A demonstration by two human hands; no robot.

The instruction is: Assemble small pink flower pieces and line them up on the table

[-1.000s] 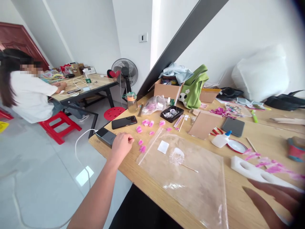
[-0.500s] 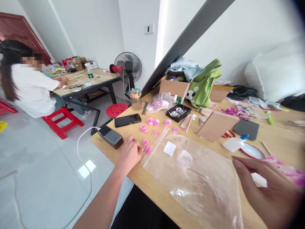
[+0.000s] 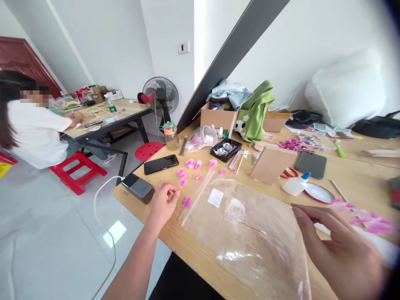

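Note:
My left hand [image 3: 164, 202] hovers over the table's left edge, its fingers curled and thumb close to the index finger; nothing shows between them. Just beyond and beside it lie small pink petal pieces, among them a pink flower piece [image 3: 186, 202] and others in a loose group. My right hand [image 3: 336, 246] is pinched at thumb and index finger above the right edge of a clear plastic bag [image 3: 265, 258]; whatever the fingertips hold is too small to make out. On the bag rest a white square [image 3: 215, 198], a clear glue-like patch [image 3: 235, 209] and a cotton swab [image 3: 253, 227].
Left of the bag are a phone [image 3: 161, 164] and a power bank [image 3: 137, 187] with a white cable. A glue bottle [image 3: 295, 186], a round dish [image 3: 318, 193] and pink petal strips [image 3: 371, 221] lie right. Behind stand a black tray [image 3: 225, 156] and cardboard [image 3: 271, 164]. A person sits at another table.
One pink flower piece near my left hand now lies farther back, close to another piece. My left hand has drawn slightly away. The right hand keeps its pinch; the view has shifted a little.

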